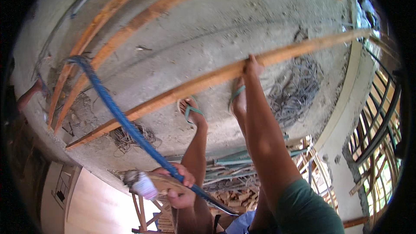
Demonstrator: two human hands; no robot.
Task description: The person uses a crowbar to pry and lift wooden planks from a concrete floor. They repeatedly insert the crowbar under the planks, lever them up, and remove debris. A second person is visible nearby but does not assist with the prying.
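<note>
A long, narrow wooden plank [190, 85] runs slantwise across the middle, from lower left to upper right. My right hand [253, 66] is closed around the plank's edge, right of centre, with the arm stretched forward. Low in the view, my left hand [182, 198] is closed on a blue pry bar [123, 120]. The bar's hooked end points to the upper left and crosses in front of the plank. In the same hand is a short wooden piece [164, 183], possibly a handle, with a grey, rough end and a white label. Whether it is a hammer, I cannot tell.
Two more planks [113, 39] curve along the upper left of the rough concrete floor [208, 39]. Tangled wire [299, 89] lies right of my sandalled feet; a smaller wire bundle [132, 138] lies left. Stacked poles [234, 169] are behind me. Another person's limb [31, 94] shows far left.
</note>
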